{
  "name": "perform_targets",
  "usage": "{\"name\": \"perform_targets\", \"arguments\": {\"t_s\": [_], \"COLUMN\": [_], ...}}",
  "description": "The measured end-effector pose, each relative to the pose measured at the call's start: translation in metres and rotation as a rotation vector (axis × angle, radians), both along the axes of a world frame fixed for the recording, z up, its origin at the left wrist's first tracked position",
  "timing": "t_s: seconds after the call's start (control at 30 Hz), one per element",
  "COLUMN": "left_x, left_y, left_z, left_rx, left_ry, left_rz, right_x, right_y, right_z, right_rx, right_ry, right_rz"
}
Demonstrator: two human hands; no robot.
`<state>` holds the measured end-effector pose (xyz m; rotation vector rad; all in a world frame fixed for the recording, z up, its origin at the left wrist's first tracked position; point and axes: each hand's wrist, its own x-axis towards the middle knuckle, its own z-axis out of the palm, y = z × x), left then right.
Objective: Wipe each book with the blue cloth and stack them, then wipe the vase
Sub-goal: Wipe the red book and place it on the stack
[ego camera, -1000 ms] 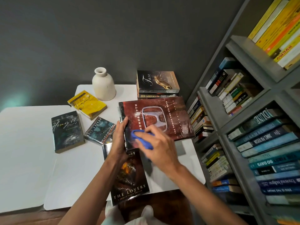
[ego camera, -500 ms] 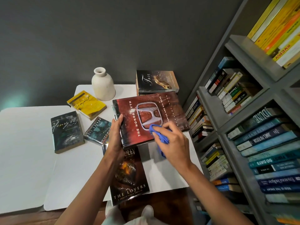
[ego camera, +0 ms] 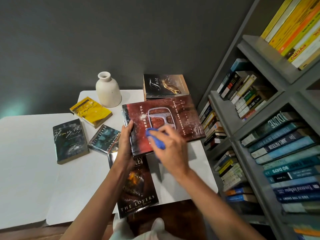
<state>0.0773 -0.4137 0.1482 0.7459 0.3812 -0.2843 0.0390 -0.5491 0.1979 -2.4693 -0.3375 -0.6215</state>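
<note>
Item in hand: red book (ego camera: 173,122), large and glossy, lying across the back right part of the white table (ego camera: 34,170). Its right end is overhanging the table's right edge and its back edge is sitting just beside the stack of books (ego camera: 164,85) at the back right corner; whether it is resting flat or being held slightly raised is not showing clearly. Blue cloth (ego camera: 156,142): bunched, pressing on the near left part of the cover. Risks, as judged: the book is being held by one side only, so a hard wipe toward the overhanging end is likely to tip it, or slide the slick cover out of the grip and down between the table and the bookshelf (ego camera: 259,118); a wide swing could be knocking the stack or the vase (ego camera: 108,92) standing near the back edge; the long dark book (ego camera: 136,186) is jutting over the near edge under the forearms, and a nudge could be sending it to the floor. Left hand (ego camera: 125,142): clamping the book's left edge, thumb lying on the cover, fingers going under and out of sight. Right hand (ego camera: 171,149): knuckles up, fingers curling tight round the cloth, wrist coming in from the near right. Also on the table, left of the red book: yellow book (ego camera: 90,111), grey book (ego camera: 70,141), teal book (ego camera: 105,138), all waiting unstacked.
</note>
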Motion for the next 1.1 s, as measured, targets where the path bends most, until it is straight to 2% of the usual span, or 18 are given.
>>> {"name": "perform_targets", "arguments": {"t_s": [0.13,0.27,0.33,0.5,0.67,0.8,0.93,1.03,1.1], "left_x": [-0.005,-0.004,-0.005,-0.006,-0.007,-0.007,-0.007,-0.008,-0.011], "left_y": [-0.004,-0.002,-0.004,-0.007,-0.004,-0.004,-0.006,-0.003,0.001], "left_z": [0.001,0.008,0.013,0.019,0.013,0.013,0.016,0.014,0.011], "left_rx": [0.015,0.093,0.123,0.172,0.185,0.213,0.219,0.23,0.233], "left_ry": [0.007,-0.045,-0.033,-0.083,-0.09,-0.108,-0.123,-0.122,-0.115], "left_rz": [-0.008,0.014,0.003,-0.006,0.003,-0.029,-0.027,-0.003,-0.016], "right_x": [-0.01,0.019,0.021,0.0,0.033,0.049,0.038,0.019,0.018], "right_y": [0.018,-0.024,-0.017,0.003,-0.046,-0.034,-0.006,-0.014,-0.033], "right_z": [0.001,0.011,0.012,0.005,0.009,0.016,0.014,0.004,0.001], "right_rx": [-0.011,0.048,0.026,-0.069,-0.007,0.094,0.121,0.006,-0.041], "right_ry": [0.036,0.023,0.005,-0.009,0.019,0.007,0.021,0.008,0.004], "right_rz": [0.129,-0.124,-0.155,0.08,-0.166,-0.251,-0.078,0.047,0.019]}}
